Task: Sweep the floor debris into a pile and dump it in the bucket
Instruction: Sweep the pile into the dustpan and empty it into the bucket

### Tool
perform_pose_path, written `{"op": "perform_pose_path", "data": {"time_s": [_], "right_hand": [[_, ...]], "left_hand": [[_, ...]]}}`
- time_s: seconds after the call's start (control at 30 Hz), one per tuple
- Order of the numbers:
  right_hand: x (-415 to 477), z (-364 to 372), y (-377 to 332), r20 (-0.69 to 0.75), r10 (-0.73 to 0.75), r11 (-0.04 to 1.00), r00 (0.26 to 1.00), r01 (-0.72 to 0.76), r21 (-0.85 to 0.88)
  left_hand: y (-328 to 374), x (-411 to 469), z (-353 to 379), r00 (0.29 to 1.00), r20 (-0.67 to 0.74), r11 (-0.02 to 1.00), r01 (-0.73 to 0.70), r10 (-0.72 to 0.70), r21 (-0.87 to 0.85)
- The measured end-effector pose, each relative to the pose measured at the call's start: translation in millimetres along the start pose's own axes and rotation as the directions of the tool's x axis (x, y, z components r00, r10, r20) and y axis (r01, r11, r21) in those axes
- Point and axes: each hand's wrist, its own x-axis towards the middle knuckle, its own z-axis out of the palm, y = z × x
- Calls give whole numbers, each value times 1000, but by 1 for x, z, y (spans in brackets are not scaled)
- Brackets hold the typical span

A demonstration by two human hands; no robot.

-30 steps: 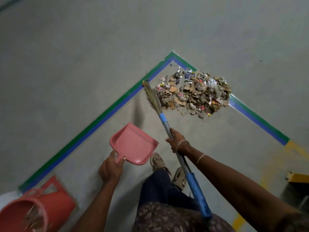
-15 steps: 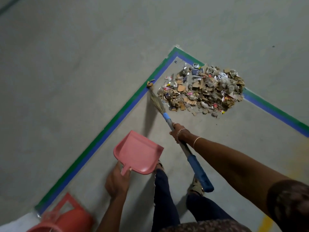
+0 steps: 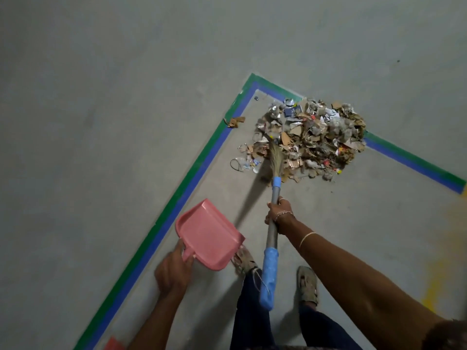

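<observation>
A grey floor [image 3: 101, 122] is crossed by green-and-blue tape [image 3: 202, 162] bent into a corner. A debris pile [image 3: 316, 132] is heaped inside that corner. A broom [image 3: 272, 233] is aimed lengthwise away from the person, its bristles sunk in the pile's near edge and its shaft wrapped by the curled fingers of the right hand [image 3: 280, 214]. A pink dustpan [image 3: 207, 233], mouth turned toward the tape, is gripped by its handle in the left hand [image 3: 174, 270]. One cardboard scrap [image 3: 236, 121] is seen apart on the tape.

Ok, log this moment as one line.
stage: sweeping | right hand: grips broom, bristles at debris pile edge | left hand: holds dustpan, empty
</observation>
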Motion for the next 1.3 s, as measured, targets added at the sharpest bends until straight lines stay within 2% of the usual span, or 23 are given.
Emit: {"op": "perform_pose_path", "data": {"time_s": [0.17,0.3,0.43,0.5,0.6,0.73,0.8,0.93,1.0,1.13,1.3], "right_hand": [[-81,-38,-8,95,-41,982,995,22,188],[-130,-33,-21,205,-112,965,972,56,258],[-120,5,-50,332,-96,947,938,-17,321],[-85,34,-70,356,-73,955,932,-38,294],[-29,67,-94,357,-39,960,933,-64,272],[28,73,-108,321,-2,946,947,-103,308],[41,58,-109,263,-10,929,965,-88,360],[33,-11,-74,125,10,917,992,-59,395],[13,-51,-55,138,-4,929,990,-47,368],[-43,-116,-21,272,-103,986,957,63,152],[-58,-143,15,428,-53,985,902,118,-128]], "left_hand": [[11,33,-26,988,28,987,-151,149,62],[15,45,-38,988,48,984,-151,147,91],[8,49,-45,980,-7,967,-197,201,164],[10,49,-51,988,0,974,-150,152,172],[9,47,-51,997,-4,983,-75,77,168],[3,41,-46,988,-105,973,-90,114,213],[0,44,-40,986,-139,981,-65,91,181],[8,24,-34,996,-52,990,-60,68,130],[16,12,-35,997,-45,993,-50,56,111],[36,-1,-44,999,-28,994,-25,28,103],[55,-1,-47,1000,-24,995,-3,5,103]]}}
